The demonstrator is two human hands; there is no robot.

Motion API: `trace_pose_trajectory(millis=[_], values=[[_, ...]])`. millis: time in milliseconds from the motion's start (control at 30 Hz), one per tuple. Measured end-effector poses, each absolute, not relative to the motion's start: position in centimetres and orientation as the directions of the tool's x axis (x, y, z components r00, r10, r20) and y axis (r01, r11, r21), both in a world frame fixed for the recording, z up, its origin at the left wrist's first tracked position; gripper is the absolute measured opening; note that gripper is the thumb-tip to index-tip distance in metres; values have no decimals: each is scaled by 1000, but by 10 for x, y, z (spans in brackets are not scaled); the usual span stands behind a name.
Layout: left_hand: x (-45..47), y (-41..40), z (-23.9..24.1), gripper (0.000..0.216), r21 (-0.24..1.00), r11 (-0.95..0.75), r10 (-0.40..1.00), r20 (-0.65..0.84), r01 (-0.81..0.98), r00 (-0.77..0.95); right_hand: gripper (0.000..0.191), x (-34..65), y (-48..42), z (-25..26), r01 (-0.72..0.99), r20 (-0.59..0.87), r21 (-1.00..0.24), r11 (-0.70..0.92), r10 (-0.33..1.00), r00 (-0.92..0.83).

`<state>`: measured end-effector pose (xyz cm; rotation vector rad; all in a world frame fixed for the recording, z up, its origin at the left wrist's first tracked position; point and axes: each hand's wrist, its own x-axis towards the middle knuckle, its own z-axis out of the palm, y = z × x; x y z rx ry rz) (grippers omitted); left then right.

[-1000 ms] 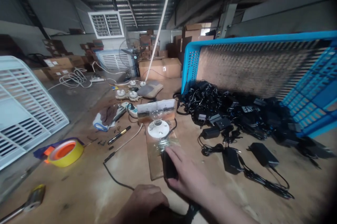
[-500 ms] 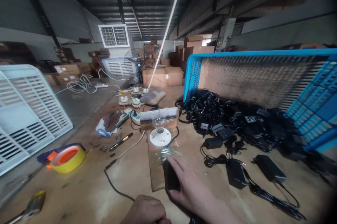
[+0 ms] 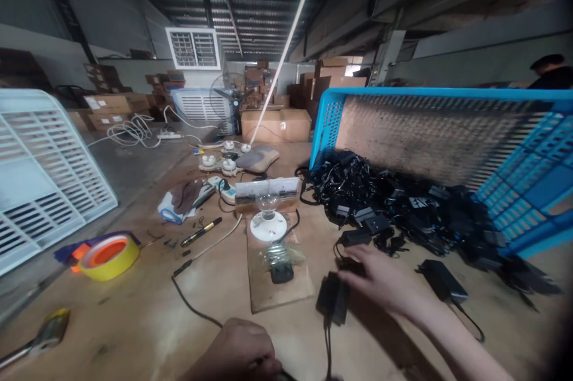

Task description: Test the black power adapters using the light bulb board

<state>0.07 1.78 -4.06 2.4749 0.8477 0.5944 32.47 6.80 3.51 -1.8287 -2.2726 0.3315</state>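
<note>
My left hand (image 3: 239,348) is closed near the bottom edge around a black cable (image 3: 197,309). Right of the board, my right hand (image 3: 380,279) has its thumb and fingers at the upper end of a black power adapter (image 3: 333,298), apparently gripping it; the fingertips are partly dark and unclear. A cord runs from this adapter down to the bottom edge. On the wooden board (image 3: 259,294) stand a clear bulb in a white round lamp holder (image 3: 268,227), a metal coil (image 3: 275,252) and a small black block (image 3: 282,272).
Many black adapters and cords (image 3: 344,184) spill from a tipped blue crate (image 3: 322,130). Another adapter (image 3: 443,279) lies at right. Yellow tape (image 3: 110,258), a pen-like tool (image 3: 201,232), a cloth (image 3: 183,199) and a white crate (image 3: 49,172) are at left. A person (image 3: 553,70) is far right.
My right hand has moved right, away from the board, along with the adapter. The small black block on the board now shows. My left hand stays closed low in view.
</note>
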Motion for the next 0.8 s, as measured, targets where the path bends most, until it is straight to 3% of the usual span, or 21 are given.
trace_pose_trajectory(millis=[67, 133, 233, 367, 500, 600, 733, 800], values=[[2, 16, -36, 33, 557, -674, 682, 218, 484, 699, 29, 348, 84, 27, 978, -15, -144, 153, 988, -157], [3, 14, -33, 26, 581, -650, 696, 197, 490, 690, 29, 360, 93, 17, 978, -44, -113, 173, 983, -179], [2, 14, -33, 21, 607, -639, 691, 182, 472, 700, 37, 366, 98, 14, 965, -44, -137, 224, 972, -232], [-1, 15, -34, 18, 627, -641, 663, 159, 444, 732, 24, 357, 108, 41, 966, 35, -206, 156, 988, -152], [0, 14, -30, 26, 640, -624, 677, 155, 449, 720, 45, 317, 106, 54, 922, 80, -376, 91, 995, -65], [1, 12, -26, 33, 651, -616, 686, 168, 443, 707, 48, 286, 85, 37, 870, 53, -465, 164, 986, -157], [0, 13, -23, 40, 640, -634, 660, 153, 435, 736, 37, 280, 53, 12, 850, 71, -454, 267, 962, -264], [0, 14, -22, 43, 638, -637, 654, 150, 433, 741, 32, 284, 43, 8, 834, 148, -406, 374, 927, -343]])
